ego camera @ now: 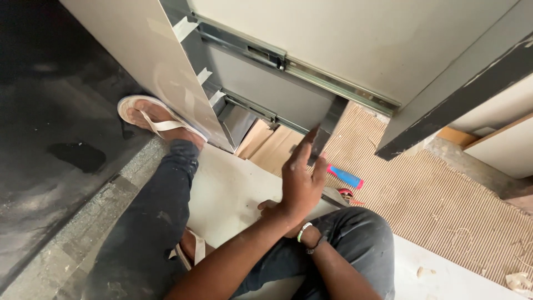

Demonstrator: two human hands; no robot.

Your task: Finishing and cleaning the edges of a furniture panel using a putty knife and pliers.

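Observation:
My left hand (302, 178) is raised with its fingers stretched upward, the fingertips resting against the dark front corner of a grey drawer box (266, 91) that lies tilted in front of me. Metal slide rails (333, 89) run along the drawer's side. Its pale front panel (150, 61) stands on the left. My right hand (270, 209), with bands on the wrist, sits lower on a white board (227, 189) and is mostly hidden behind my left wrist. A tool with a blue and red handle (345, 176) lies just right of my left hand.
Brown corrugated cardboard (444, 205) covers the floor to the right. My foot in a pale sandal (147, 116) rests beside the front panel, on dark stone floor (50, 144). Another dark-edged panel (461, 94) leans at the upper right. Wood chips (519, 280) lie at the lower right.

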